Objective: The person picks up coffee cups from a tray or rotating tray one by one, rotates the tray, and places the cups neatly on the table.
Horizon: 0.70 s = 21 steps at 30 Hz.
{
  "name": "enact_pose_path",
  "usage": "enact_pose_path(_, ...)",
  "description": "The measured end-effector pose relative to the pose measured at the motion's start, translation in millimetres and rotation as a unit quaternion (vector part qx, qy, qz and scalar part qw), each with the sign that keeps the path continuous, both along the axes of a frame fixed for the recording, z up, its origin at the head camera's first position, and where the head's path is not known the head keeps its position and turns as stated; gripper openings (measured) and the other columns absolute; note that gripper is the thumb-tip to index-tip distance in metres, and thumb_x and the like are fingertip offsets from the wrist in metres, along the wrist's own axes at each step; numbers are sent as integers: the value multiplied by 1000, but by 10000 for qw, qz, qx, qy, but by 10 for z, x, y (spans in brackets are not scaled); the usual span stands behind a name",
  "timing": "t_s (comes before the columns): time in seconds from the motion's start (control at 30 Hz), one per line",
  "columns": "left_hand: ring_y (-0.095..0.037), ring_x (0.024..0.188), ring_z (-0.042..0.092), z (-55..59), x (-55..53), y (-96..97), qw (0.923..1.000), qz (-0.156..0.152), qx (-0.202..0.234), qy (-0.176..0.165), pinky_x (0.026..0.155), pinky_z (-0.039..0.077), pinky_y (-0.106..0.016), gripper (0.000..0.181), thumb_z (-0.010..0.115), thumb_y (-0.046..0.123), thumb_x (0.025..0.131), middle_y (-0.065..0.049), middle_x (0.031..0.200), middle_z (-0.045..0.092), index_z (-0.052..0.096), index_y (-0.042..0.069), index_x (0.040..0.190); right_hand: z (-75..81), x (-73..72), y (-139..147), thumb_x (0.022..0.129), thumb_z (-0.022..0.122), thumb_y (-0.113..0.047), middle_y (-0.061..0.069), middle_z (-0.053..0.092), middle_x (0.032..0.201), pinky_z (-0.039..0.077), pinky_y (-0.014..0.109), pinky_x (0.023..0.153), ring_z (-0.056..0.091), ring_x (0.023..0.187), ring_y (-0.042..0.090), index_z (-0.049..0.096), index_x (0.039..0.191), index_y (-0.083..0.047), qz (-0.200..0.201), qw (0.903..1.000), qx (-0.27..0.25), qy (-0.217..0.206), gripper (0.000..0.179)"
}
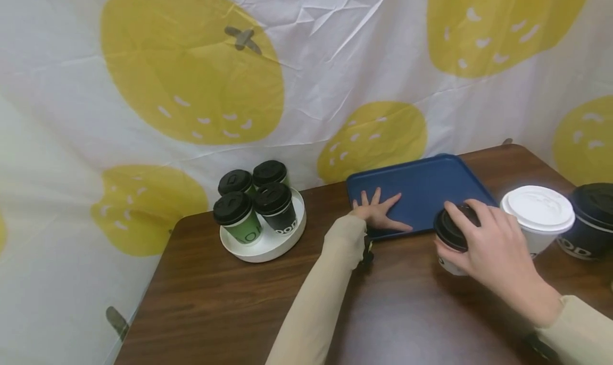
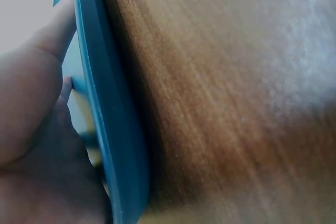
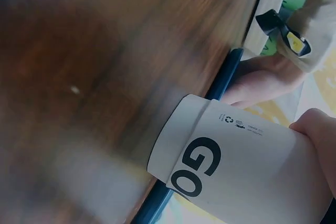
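Note:
My left hand (image 1: 378,214) lies with its fingers spread on the left front part of a blue tray (image 1: 426,187). In the left wrist view, the thumb side of that hand (image 2: 31,114) is at the tray's raised rim (image 2: 118,129). My right hand (image 1: 498,248) grips a white paper coffee cup (image 1: 447,265) with a black lid, fingers and thumb around its upper part. The cup is near the tray's front right edge. From the right wrist, the white cup (image 3: 252,156) shows black "GO" lettering; whether its base touches the table is unclear.
At the left, a round white tray (image 1: 263,257) bears several black-lidded cups, green ones (image 1: 245,227) and a black one (image 1: 281,220). Right of my right hand stand a larger white-lidded cup (image 1: 538,208) and a dark cup (image 1: 586,242). A lemon-print cloth (image 1: 306,77) hangs behind the wooden table (image 1: 215,306).

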<state>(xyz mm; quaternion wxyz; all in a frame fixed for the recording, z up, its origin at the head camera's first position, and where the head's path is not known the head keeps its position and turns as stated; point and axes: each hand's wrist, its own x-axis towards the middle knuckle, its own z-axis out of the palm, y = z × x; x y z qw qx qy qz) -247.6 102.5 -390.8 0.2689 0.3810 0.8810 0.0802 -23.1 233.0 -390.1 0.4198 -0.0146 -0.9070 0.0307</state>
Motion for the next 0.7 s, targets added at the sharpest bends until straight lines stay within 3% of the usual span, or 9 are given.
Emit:
enact_pose_path(0.07,-42,160,-20,2,-9,-3,10000,-10,26,-53,130,-6,-63,92,63,67,92,-3,176,-17,8,47,164,2,41,-10,93,31,-76,30,66,109,47,63,75,62,95,51,71,124,-7,-35,9999,44,96,86)
enact_pose_path(0.17,-42,160,-21,9,-12,-4,10000,-13,21,-92,130,-7,-63,92,63,66,93,-3,176,-18,8,47,164,-1,126,-28,94,24,-80,29,66,107,42,62,76,58,97,49,71,121,-6,-109,9998,86,166,92)
enact_pose_path(0.37,-43,159,-22,22,-11,6,9999,-72,9,-123,130,-7,-64,92,62,66,94,-4,175,-19,7,47,165,-13,337,-40,93,22,-82,28,65,110,36,63,74,53,102,49,71,122,-8,-360,9991,86,193,93)
enact_pose_path(0.7,-43,159,-22,-35,-52,28,9999,-105,-22,-122,129,-7,-65,92,62,66,94,-4,175,-20,7,46,165,-56,658,67,92,28,-81,26,63,111,31,65,74,50,96,49,71,119,-7,-568,9973,43,468,90)
